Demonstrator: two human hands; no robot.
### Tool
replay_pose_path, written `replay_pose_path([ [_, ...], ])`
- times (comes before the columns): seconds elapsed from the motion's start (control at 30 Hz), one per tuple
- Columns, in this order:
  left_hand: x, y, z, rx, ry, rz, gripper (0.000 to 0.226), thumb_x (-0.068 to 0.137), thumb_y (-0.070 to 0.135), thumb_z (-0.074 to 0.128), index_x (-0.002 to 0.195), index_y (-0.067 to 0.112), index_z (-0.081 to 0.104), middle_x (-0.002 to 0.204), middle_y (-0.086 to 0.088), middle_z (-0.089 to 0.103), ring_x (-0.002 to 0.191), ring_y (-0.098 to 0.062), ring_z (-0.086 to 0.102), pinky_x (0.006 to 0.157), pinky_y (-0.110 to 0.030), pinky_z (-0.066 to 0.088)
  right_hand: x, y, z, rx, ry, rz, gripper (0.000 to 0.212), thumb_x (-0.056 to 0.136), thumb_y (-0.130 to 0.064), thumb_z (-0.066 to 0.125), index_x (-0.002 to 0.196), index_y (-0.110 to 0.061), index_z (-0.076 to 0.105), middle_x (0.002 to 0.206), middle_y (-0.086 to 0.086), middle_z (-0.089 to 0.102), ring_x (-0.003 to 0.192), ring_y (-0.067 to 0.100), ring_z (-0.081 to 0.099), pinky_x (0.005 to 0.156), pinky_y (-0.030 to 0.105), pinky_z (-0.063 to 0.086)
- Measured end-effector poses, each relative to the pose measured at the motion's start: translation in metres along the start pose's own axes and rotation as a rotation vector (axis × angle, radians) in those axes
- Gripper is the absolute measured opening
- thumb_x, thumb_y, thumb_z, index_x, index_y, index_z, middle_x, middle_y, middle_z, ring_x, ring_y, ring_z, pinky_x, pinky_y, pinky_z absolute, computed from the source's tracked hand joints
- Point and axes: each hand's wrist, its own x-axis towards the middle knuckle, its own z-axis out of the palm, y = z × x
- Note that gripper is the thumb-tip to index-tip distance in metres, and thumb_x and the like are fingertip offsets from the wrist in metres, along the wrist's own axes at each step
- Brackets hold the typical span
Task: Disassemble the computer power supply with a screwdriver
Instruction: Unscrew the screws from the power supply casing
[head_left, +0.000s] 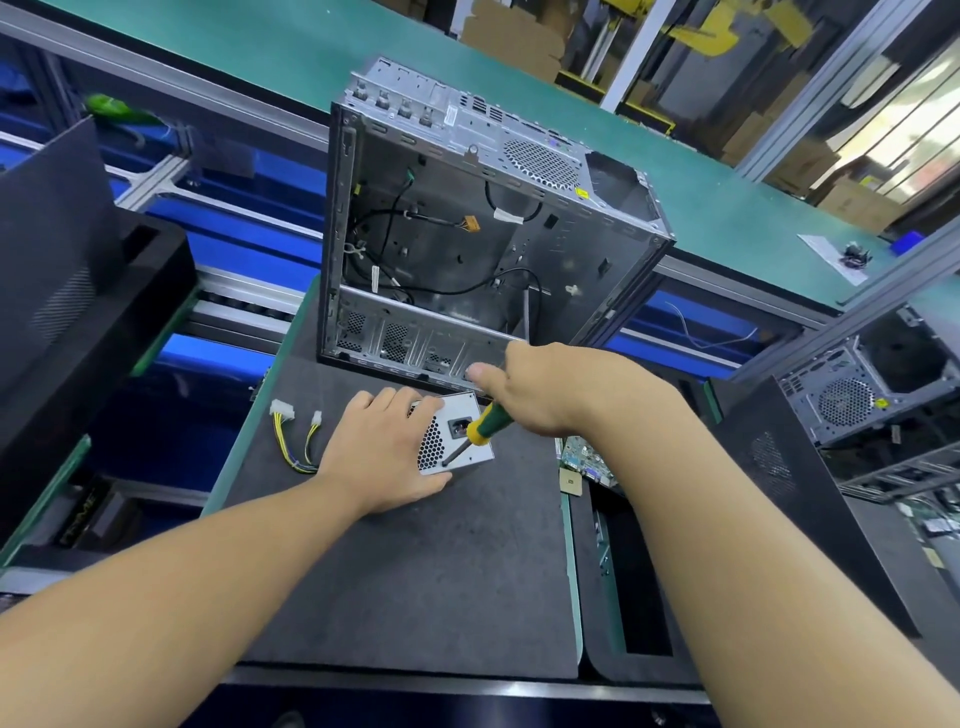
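Observation:
A small grey metal power supply (457, 441) with a honeycomb vent and a power socket lies on the dark mat (415, 571). My left hand (384, 452) lies over its top and left side, fingers curled around the casing. My right hand (540, 384) grips a screwdriver (480, 426) with a green and yellow handle; its metal tip touches the power supply's rear face near the lower edge. Yellow and black cables with white connectors (296, 436) trail from the power supply to the left of my left hand.
An open, emptied computer case (467, 234) stands upright just behind the power supply. A circuit board (587, 457) lies at the mat's right edge. Another computer case (862, 384) sits at the right, and black panels (67, 291) stand at the left.

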Motion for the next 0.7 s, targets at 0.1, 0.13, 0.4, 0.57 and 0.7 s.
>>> replay_pose_path([
  [0.1, 0.0005, -0.0003, 0.0004, -0.004, -0.002, -0.003, 0.086, 0.061, 0.076, 0.053, 0.127, 0.021, 0.058, 0.107, 0.001, 0.06, 0.094, -0.025, 0.058, 0.079, -0.041, 0.041, 0.0025, 0.0002, 0.0007, 0.003, 0.025, -0.03, 0.026, 0.106, -0.031, 0.035, 0.12, -0.015, 0.048, 0.079, 0.001, 0.038, 0.083, 0.028, 0.051, 0.068, 0.037, 0.045],
  [0.13, 0.0004, -0.0005, 0.0007, -0.006, 0.0, -0.004, 0.086, 0.061, 0.076, 0.054, 0.127, 0.021, 0.058, 0.106, 0.001, 0.06, 0.093, -0.025, 0.058, 0.079, -0.041, 0.041, 0.0031, 0.0013, 0.0008, 0.056, 0.031, -0.022, 0.027, 0.104, -0.036, 0.039, 0.116, -0.013, 0.046, 0.082, 0.003, 0.045, 0.08, 0.026, 0.052, 0.062, 0.035, 0.041],
  [0.4, 0.0012, -0.0001, 0.0011, -0.009, 0.031, 0.007, 0.082, 0.059, 0.075, 0.058, 0.12, 0.02, 0.057, 0.101, 0.001, 0.059, 0.088, -0.025, 0.058, 0.075, -0.04, 0.041, 0.0038, 0.0049, 0.0052, 0.238, 0.031, -0.036, 0.036, 0.094, -0.047, 0.051, 0.115, -0.021, 0.038, 0.094, 0.004, 0.058, 0.077, 0.024, 0.056, 0.063, 0.037, 0.042],
  [0.57, 0.0006, -0.0003, 0.0011, 0.005, 0.016, 0.006, 0.085, 0.06, 0.076, 0.055, 0.124, 0.02, 0.059, 0.105, 0.002, 0.061, 0.09, -0.024, 0.058, 0.076, -0.04, 0.04, 0.0062, 0.0026, 0.0046, -0.014, 0.087, 0.023, 0.038, 0.106, -0.025, 0.029, 0.141, -0.036, 0.038, 0.079, -0.002, 0.037, 0.082, 0.029, 0.046, 0.079, 0.043, 0.051],
  [0.7, 0.001, 0.0008, -0.0011, -0.005, 0.005, -0.006, 0.085, 0.061, 0.076, 0.054, 0.125, 0.02, 0.06, 0.106, 0.002, 0.061, 0.092, -0.024, 0.058, 0.077, -0.039, 0.04, 0.0064, 0.0015, 0.0047, -0.04, 0.091, -0.032, 0.024, 0.104, -0.017, 0.033, 0.103, -0.012, 0.057, 0.078, 0.007, 0.041, 0.066, 0.026, 0.045, 0.051, 0.03, 0.036],
])
